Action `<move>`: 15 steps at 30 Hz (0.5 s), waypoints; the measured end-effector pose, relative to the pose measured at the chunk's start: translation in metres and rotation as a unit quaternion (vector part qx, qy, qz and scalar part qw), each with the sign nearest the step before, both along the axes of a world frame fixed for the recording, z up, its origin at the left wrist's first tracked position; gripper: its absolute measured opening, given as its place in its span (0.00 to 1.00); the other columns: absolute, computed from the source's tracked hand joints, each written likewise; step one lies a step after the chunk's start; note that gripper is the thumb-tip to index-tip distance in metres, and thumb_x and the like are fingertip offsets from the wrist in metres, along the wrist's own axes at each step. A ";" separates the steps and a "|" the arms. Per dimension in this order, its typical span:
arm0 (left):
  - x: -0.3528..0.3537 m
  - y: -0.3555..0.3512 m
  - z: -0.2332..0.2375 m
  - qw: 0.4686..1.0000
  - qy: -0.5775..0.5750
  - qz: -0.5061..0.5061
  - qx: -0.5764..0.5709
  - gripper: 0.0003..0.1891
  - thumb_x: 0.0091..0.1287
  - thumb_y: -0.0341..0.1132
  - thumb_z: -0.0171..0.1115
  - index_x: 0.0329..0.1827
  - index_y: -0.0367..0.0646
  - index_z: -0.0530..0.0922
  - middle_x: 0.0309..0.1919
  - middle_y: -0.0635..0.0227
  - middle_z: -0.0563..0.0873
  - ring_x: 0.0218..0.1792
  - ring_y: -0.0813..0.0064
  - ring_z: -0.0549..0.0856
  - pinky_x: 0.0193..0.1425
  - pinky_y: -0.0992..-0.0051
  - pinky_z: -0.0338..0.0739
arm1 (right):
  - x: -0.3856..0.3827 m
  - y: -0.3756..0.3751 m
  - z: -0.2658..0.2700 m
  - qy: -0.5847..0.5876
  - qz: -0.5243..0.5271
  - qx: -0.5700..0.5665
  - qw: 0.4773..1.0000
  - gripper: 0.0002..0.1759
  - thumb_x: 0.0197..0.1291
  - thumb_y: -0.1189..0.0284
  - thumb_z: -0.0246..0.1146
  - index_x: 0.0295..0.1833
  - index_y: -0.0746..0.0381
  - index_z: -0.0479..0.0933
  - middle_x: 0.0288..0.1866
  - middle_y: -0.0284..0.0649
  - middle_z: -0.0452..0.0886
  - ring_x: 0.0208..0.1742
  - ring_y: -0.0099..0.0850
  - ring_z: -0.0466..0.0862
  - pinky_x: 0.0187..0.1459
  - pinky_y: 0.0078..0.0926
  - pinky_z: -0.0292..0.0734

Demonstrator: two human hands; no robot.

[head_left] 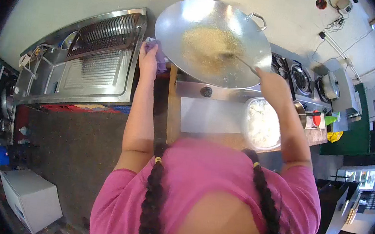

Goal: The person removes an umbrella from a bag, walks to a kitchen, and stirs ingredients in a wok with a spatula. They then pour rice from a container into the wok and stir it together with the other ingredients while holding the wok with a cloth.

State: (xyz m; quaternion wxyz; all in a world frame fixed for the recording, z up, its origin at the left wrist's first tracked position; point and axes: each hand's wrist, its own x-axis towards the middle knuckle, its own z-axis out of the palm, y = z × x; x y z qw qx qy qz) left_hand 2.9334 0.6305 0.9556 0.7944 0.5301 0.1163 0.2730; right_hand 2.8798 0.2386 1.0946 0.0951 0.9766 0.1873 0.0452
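A person's left hand [148,62] closes its fingers on a folded purple cloth [161,60] at the rim of a wide silver metal wok [172,28], apparently to steady it and shield the skin. The right hand [272,86] wraps around a slim-handled metal utensil [246,65], angled so its head reaches the golden, crumbly food [209,43] inside. A clear plastic tub [246,117] of white pieces sits nearby, seemingly within reach.
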 end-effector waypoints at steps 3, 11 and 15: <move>0.003 0.004 -0.011 1.000 0.013 0.000 0.018 0.14 0.69 0.32 0.59 0.55 0.39 0.73 0.45 0.66 0.82 0.43 0.76 0.83 0.47 0.76 0.77 | 0.050 0.008 -0.037 -0.019 -0.004 0.030 0.999 0.23 0.62 0.74 0.49 0.63 0.55 0.74 0.35 0.52 0.83 0.41 0.50 0.83 0.44 0.49 0.76; -0.008 -0.003 0.012 1.000 0.012 -0.009 0.004 0.17 0.67 0.31 0.60 0.56 0.36 0.73 0.47 0.64 0.81 0.46 0.75 0.80 0.52 0.76 0.73 | -0.034 -0.019 0.051 -0.026 0.041 -0.008 0.999 0.23 0.58 0.77 0.52 0.60 0.58 0.77 0.35 0.53 0.83 0.41 0.49 0.83 0.43 0.47 0.76; -0.015 -0.009 0.019 1.000 -0.014 -0.014 -0.016 0.15 0.67 0.30 0.60 0.55 0.37 0.73 0.47 0.66 0.81 0.45 0.75 0.80 0.51 0.76 0.74 | 0.004 -0.003 -0.007 -0.022 -0.023 -0.025 0.999 0.25 0.58 0.78 0.51 0.62 0.56 0.75 0.32 0.52 0.82 0.40 0.49 0.84 0.41 0.48 0.78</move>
